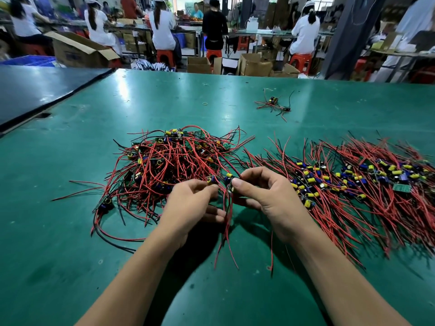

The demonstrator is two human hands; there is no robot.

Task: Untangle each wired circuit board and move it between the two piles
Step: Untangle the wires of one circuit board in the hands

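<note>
A tangled pile (169,165) of small circuit boards with red and black wires lies left of centre on the green table (70,255). To the right spreads a combed-out pile (357,182) with wires lying roughly parallel. Between the piles, my left hand (190,208) pinches one wired circuit board (211,179) and my right hand (266,196) pinches another wired circuit board (229,182). Both boards sit close together, just above the table. Their red wires (227,231) hang down between my wrists onto the table.
A few loose wired boards (274,105) lie far back at centre right, with a rubber band (205,104) nearby. A dark table (35,90) adjoins at the far left. Beyond the far edge, people sit at benches among cardboard boxes and red stools.
</note>
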